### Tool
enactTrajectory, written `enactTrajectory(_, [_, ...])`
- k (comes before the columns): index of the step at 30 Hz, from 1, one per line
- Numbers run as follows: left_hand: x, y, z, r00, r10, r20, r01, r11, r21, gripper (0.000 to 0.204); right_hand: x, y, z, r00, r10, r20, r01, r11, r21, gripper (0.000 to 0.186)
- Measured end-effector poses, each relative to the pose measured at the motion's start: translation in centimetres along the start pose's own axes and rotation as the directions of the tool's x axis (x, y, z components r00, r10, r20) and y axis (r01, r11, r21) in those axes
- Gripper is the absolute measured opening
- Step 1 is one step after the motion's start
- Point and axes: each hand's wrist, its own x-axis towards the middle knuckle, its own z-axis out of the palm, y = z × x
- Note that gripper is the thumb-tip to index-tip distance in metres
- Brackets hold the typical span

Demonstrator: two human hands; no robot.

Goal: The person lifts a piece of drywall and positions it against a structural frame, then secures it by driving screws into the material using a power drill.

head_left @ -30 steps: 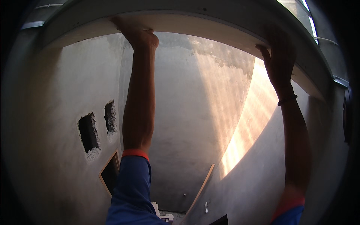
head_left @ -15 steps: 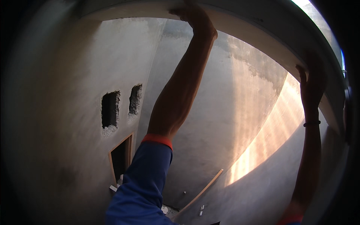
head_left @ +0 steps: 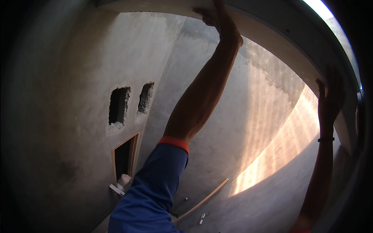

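A long, grey, beam-like piece (head_left: 272, 35) crosses the top of the head view, bowed by the lens. My left hand (head_left: 222, 21) reaches up to its pale lower face, with the wrist bent back and the fingers stretched out. Farther right, my right hand (head_left: 331, 99) rests flat against the same piece, thumb held apart from the fingers. Its fingertips are hard to make out against the dark face. A dark band circles my right wrist. Neither hand wraps around anything. I cannot tell whether the beam-like piece is loose or fixed.
Grey plastered walls (head_left: 210, 120) surround me. On the left wall are two rough-edged holes (head_left: 119, 105) and, below them, a wood-framed opening (head_left: 125, 159) with a whitish object (head_left: 123, 180) by it. A wooden strip (head_left: 206, 199) slants low down. Sunlight streaks (head_left: 272, 155) cross the right side.
My arms and the beam-like piece sit farther right in the picture, and the wall holes have shifted slightly too, so the view has turned a little. Both hands stay against the piece.
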Motion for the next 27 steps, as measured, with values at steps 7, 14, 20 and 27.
enactTrajectory(7, [1.1, -1.8, 0.3, 0.996, 0.06, -0.06, -0.065, 0.995, -0.077, 0.112, -0.7, 0.1, 0.4, 0.998, 0.065, 0.002, -0.065, 0.994, 0.09, 0.051])
enactTrajectory(14, [1.1, -1.7, 1.1, 0.97, 0.238, -0.05, -0.243, 0.934, -0.261, 0.107, -0.3, -0.7, 0.1, 0.992, 0.126, -0.022, -0.122, 0.983, 0.138, 0.049])
enactTrajectory(20, [-2.2, 1.1, 2.3, 0.996, 0.023, -0.09, -0.044, 0.969, -0.242, 0.104, -1.0, -0.6, 0.2, 0.991, 0.134, -0.007, -0.132, 0.982, 0.133, 0.052])
enactTrajectory(27, [1.8, -3.3, -1.3, 0.982, 0.174, 0.073, -0.171, 0.984, -0.047, 0.113, -0.7, -0.7, 0.2, 0.989, 0.141, -0.043, -0.134, 0.98, 0.145, 0.054])
